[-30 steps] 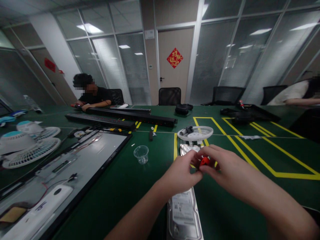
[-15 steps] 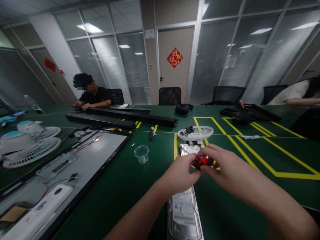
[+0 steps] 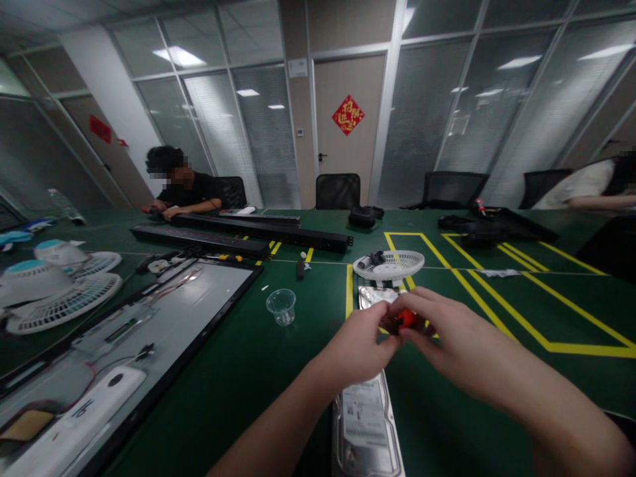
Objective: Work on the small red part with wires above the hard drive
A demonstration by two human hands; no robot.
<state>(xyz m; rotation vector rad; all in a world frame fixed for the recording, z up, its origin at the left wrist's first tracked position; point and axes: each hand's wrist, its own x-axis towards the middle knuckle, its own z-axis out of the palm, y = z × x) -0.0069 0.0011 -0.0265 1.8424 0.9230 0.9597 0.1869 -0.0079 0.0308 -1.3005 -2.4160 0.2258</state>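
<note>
A small red and black object (image 3: pixel 407 319) is held between both hands above the table; its kind does not show, as fingers cover most of it. My left hand (image 3: pixel 362 343) is closed on its left side. My right hand (image 3: pixel 440 323) grips it from the right, thumb and fingers curled round it. Below my hands lies a silver hard drive (image 3: pixel 366 424) with a white label, its far end hidden by my left hand. Just beyond them is a shiny metal piece (image 3: pixel 373 296), partly covered. A clear plastic cup (image 3: pixel 281 309) stands left of my hands.
A white basket-like grille (image 3: pixel 408 265) holding dark parts lies beyond my hands. At left are a large flat panel (image 3: pixel 199 305), a white remote-like device (image 3: pixel 82 421) and white fan-like parts (image 3: pixel 64 318). Long black bars (image 3: pixel 258 230) lie farther back, near a seated person (image 3: pixel 199 189).
The red and black object has turned slightly between my fingers, and its red part now looks smaller. My hands have barely moved.
</note>
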